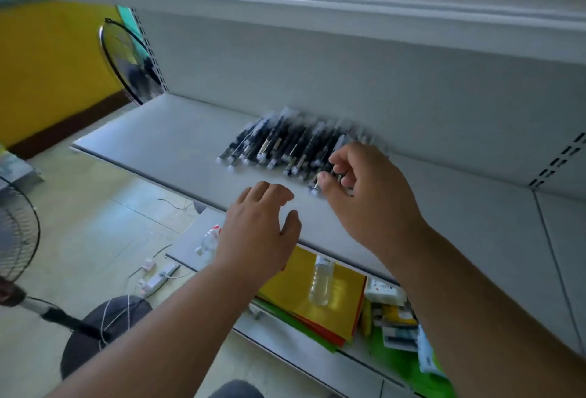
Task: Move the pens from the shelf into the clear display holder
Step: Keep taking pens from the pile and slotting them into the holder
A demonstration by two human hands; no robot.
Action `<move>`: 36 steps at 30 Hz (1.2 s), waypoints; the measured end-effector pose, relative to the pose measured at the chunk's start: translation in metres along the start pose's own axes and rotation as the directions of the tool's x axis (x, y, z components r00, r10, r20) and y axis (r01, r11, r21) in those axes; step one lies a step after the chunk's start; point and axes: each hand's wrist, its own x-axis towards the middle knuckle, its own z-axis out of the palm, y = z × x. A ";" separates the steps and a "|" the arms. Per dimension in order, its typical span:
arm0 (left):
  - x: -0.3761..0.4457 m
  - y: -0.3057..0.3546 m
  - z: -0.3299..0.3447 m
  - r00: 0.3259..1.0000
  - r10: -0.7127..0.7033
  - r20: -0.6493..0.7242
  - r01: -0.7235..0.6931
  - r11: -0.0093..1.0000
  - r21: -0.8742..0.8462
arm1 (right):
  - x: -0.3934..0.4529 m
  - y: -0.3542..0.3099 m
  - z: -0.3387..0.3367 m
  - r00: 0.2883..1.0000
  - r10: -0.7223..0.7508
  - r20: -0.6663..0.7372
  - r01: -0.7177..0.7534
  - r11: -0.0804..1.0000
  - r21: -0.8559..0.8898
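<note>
Picking black pens off the white shelf

Pinching one pen at the pile's right end, near the shelf's back edge, with right hand; hovering left hand relaxed, empty; lifting clear of neighbours advisable; clear display holder not showing.

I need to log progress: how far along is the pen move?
Nothing looks done: the pile of pens lies on the shelf, and no clear display holder is in view. In hand: the right hand pinches a pen or two at the pile's near edge; the left hand hovers open. Nearly the whole pile remains.
</note>
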 end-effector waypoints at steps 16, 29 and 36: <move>0.147 -0.083 0.012 0.986 0.033 0.166 -0.046 0.996 0.076 | 0.049 -0.022 0.051 0.960 0.237 -0.146 -0.250 0.965 -0.082; 0.188 -0.102 0.020 0.923 0.108 0.370 -0.146 0.986 0.078 | 0.052 -0.047 0.076 0.890 0.373 -0.262 -0.409 0.908 -0.096; 0.191 -0.111 0.024 0.894 0.176 0.413 -0.226 0.971 0.076 | 0.058 -0.047 0.078 0.875 0.401 -0.272 -0.437 0.895 -0.086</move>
